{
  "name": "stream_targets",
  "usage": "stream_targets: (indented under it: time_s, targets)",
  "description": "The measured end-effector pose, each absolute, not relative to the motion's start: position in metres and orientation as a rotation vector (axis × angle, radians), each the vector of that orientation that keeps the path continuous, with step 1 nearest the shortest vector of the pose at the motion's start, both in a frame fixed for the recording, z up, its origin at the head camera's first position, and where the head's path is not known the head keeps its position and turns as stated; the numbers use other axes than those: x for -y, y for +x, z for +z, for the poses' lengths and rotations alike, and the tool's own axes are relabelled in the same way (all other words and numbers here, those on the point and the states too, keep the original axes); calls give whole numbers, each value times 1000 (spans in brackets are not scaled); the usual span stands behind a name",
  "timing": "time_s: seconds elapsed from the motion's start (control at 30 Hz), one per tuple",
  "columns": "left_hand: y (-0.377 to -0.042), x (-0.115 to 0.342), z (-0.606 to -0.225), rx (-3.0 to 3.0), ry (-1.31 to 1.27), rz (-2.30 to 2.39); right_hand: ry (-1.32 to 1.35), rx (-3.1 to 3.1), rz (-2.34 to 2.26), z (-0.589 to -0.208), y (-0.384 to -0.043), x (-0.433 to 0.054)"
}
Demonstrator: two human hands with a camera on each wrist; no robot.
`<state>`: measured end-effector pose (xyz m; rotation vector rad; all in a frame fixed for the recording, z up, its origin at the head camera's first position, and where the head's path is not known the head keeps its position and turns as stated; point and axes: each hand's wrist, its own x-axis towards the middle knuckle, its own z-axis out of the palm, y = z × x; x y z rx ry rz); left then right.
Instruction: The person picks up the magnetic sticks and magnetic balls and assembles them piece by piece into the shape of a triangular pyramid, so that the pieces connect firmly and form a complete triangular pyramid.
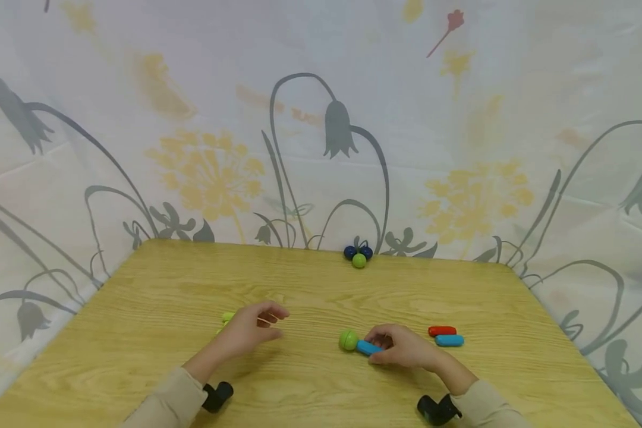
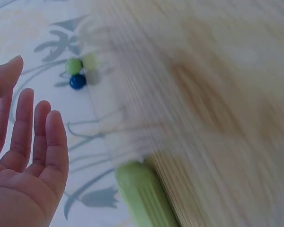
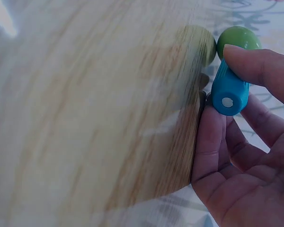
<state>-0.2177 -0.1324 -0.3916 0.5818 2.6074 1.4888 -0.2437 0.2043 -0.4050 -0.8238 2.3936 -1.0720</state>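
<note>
My right hand (image 1: 403, 348) pinches a short blue toy rod (image 1: 370, 348) between thumb and fingers, low over the wooden table. At the rod's far end sits a green ball (image 1: 348, 340), touching it. In the right wrist view the blue rod (image 3: 230, 97) shows a pale round disc in its near end. My left hand (image 1: 250, 327) holds nothing; its fingers are relaxed and slightly bent, palm towards the right. Lime-green rods (image 1: 228, 317) lie just beyond it, partly hidden by the hand, and one green rod (image 2: 144, 194) shows large in the left wrist view.
A red rod (image 1: 441, 330) and another blue rod (image 1: 449, 340) lie side by side right of my right hand. At the table's back edge rest two dark blue balls (image 1: 350, 252) and a green ball (image 1: 359, 260). A flower-printed cloth (image 1: 299, 178) hangs behind the table.
</note>
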Motion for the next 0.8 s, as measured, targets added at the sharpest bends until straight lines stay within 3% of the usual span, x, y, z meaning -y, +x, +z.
stream_targets:
  time_s: [0.8]
  targets:
    - [-197,209,-389,-2741,429,1290,-806,-2367,-1123,-409,-244,-205]
